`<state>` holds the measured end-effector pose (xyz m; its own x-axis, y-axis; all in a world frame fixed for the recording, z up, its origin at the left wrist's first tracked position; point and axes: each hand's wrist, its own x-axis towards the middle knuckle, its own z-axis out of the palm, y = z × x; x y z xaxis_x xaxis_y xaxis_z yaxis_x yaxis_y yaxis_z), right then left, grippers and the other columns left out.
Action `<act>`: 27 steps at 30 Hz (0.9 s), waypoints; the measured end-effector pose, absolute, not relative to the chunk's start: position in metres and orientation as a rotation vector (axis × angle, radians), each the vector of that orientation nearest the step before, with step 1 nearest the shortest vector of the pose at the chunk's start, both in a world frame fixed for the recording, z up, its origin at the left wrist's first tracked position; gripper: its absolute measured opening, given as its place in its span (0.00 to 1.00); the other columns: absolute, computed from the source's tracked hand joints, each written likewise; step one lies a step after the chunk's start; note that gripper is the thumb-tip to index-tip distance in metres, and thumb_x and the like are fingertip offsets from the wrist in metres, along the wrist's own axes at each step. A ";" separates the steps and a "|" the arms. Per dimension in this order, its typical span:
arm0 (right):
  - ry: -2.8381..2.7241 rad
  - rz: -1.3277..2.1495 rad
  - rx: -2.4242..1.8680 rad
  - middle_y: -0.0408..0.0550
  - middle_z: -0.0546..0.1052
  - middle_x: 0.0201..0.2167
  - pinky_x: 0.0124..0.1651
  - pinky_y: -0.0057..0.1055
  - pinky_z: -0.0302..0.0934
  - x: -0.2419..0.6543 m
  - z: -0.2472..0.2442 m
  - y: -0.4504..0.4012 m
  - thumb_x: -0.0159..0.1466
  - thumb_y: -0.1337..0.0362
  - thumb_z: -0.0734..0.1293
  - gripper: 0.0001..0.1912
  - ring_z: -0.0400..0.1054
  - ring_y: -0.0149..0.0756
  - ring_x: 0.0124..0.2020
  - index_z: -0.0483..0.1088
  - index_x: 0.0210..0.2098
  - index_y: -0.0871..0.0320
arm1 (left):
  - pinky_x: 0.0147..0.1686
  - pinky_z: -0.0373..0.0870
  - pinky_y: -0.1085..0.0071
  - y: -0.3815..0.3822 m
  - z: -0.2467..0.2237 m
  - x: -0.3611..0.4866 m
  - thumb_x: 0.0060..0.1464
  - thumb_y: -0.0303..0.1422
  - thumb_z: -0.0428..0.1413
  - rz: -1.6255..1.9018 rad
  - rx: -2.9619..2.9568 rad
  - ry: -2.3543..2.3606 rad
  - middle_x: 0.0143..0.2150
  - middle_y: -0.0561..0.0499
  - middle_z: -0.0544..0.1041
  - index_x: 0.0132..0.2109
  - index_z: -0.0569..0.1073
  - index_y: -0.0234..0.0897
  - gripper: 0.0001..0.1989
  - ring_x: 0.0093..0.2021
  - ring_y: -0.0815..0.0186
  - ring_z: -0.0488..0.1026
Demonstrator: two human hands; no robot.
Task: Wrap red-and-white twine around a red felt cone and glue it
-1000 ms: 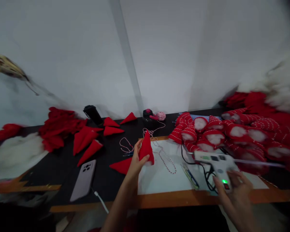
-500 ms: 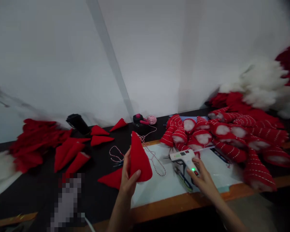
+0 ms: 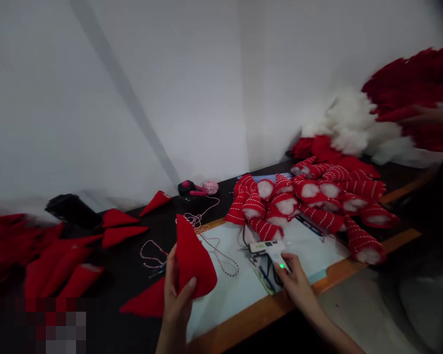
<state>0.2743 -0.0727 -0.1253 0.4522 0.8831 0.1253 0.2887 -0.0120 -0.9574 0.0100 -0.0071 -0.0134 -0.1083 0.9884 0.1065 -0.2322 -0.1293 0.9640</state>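
Observation:
A plain red felt cone (image 3: 194, 263) is held upright in my left hand (image 3: 177, 300), thumb across its front and fingers behind. My right hand (image 3: 294, 281) is closed round the handle of a white glue gun (image 3: 275, 250) with a green light, its nozzle pointing left towards the cone but apart from it. Under the gun lie a cutter knife and other slim tools (image 3: 263, 275) on a pale sheet (image 3: 221, 300). Red-and-white twine (image 3: 221, 260) loops across the sheet beside the cone. Another red cone (image 3: 147, 298) lies on the dark table by my left wrist.
Several stuffed red cones with white stitching (image 3: 288, 201) are heaped behind the gun. White stuffing (image 3: 350, 123) is at the back right, where another person's hand (image 3: 430, 117) touches red fabric. Plain cones (image 3: 68, 268), a black cup (image 3: 74, 209) and a twine ball (image 3: 210, 187) stand left and behind.
The view has swung right, so most things sit further left in it. Another person's hand has come into view at the right. Both my hands keep their holds.

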 end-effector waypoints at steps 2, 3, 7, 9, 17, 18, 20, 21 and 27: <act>-1.106 0.638 -1.643 0.57 0.76 0.44 0.38 0.40 0.71 0.286 -0.117 -0.064 0.65 0.48 0.60 0.22 0.74 0.44 0.38 0.65 0.48 0.60 | 0.64 0.61 0.58 -0.003 -0.019 0.014 0.41 0.41 0.67 1.447 1.070 1.032 0.68 0.54 0.61 0.64 0.62 0.52 0.42 0.69 0.49 0.53; -1.165 0.612 -1.686 0.58 0.76 0.44 0.40 0.42 0.71 0.292 -0.112 -0.062 0.65 0.49 0.60 0.23 0.74 0.45 0.38 0.66 0.49 0.61 | 0.64 0.62 0.58 -0.001 -0.021 0.016 0.40 0.41 0.67 1.432 1.069 1.027 0.67 0.53 0.62 0.64 0.62 0.52 0.43 0.69 0.48 0.54; -1.372 0.316 -1.824 0.62 0.75 0.49 0.54 0.50 0.65 0.308 -0.088 -0.067 0.66 0.52 0.60 0.22 0.71 0.51 0.49 0.73 0.47 0.62 | 0.58 0.69 0.55 0.001 -0.021 0.025 0.38 0.41 0.68 1.338 1.069 0.961 0.65 0.48 0.66 0.66 0.58 0.49 0.48 0.64 0.46 0.63; -1.368 0.156 -1.820 0.63 0.73 0.53 0.56 0.52 0.63 0.311 -0.073 -0.068 0.66 0.52 0.61 0.21 0.69 0.52 0.52 0.73 0.47 0.61 | 0.57 0.70 0.55 0.000 -0.018 0.029 0.39 0.41 0.67 1.294 1.053 0.905 0.64 0.46 0.67 0.68 0.55 0.47 0.50 0.62 0.45 0.66; -1.679 0.796 -1.109 0.56 0.68 0.60 0.60 0.46 0.59 0.259 0.012 -0.017 0.69 0.52 0.60 0.29 0.62 0.43 0.61 0.54 0.66 0.53 | 0.58 0.68 0.57 0.002 -0.021 0.045 0.37 0.43 0.66 1.312 0.952 0.705 0.65 0.44 0.65 0.69 0.51 0.45 0.54 0.63 0.46 0.64; -1.671 0.928 -1.047 0.55 0.72 0.54 0.56 0.43 0.63 0.250 0.019 -0.010 0.68 0.51 0.60 0.29 0.67 0.42 0.55 0.55 0.65 0.53 | 0.57 0.69 0.57 0.001 -0.020 0.045 0.38 0.43 0.66 1.324 0.975 0.706 0.64 0.44 0.66 0.69 0.50 0.46 0.53 0.62 0.46 0.65; -1.633 1.176 -0.952 0.48 0.76 0.36 0.43 0.35 0.68 0.236 0.028 0.000 0.67 0.49 0.62 0.24 0.72 0.37 0.39 0.63 0.57 0.56 | 0.54 0.70 0.58 -0.001 -0.015 0.041 0.39 0.43 0.66 1.355 1.039 0.719 0.62 0.44 0.68 0.69 0.49 0.48 0.52 0.59 0.47 0.68; -1.606 1.275 -0.916 0.43 0.73 0.28 0.36 0.30 0.66 0.231 0.031 0.003 0.66 0.49 0.63 0.20 0.70 0.33 0.31 0.67 0.50 0.57 | 0.53 0.71 0.58 -0.002 -0.012 0.038 0.41 0.42 0.66 1.369 1.075 0.730 0.61 0.44 0.69 0.68 0.47 0.48 0.52 0.57 0.48 0.70; -1.359 1.623 -0.793 0.34 0.60 0.21 0.15 0.18 0.43 0.218 0.036 0.005 0.63 0.48 0.67 0.17 0.47 0.20 0.16 0.64 0.37 0.56 | 0.49 0.71 0.61 -0.008 -0.005 0.012 0.47 0.37 0.64 1.424 1.287 0.870 0.53 0.46 0.71 0.61 0.51 0.48 0.39 0.49 0.56 0.74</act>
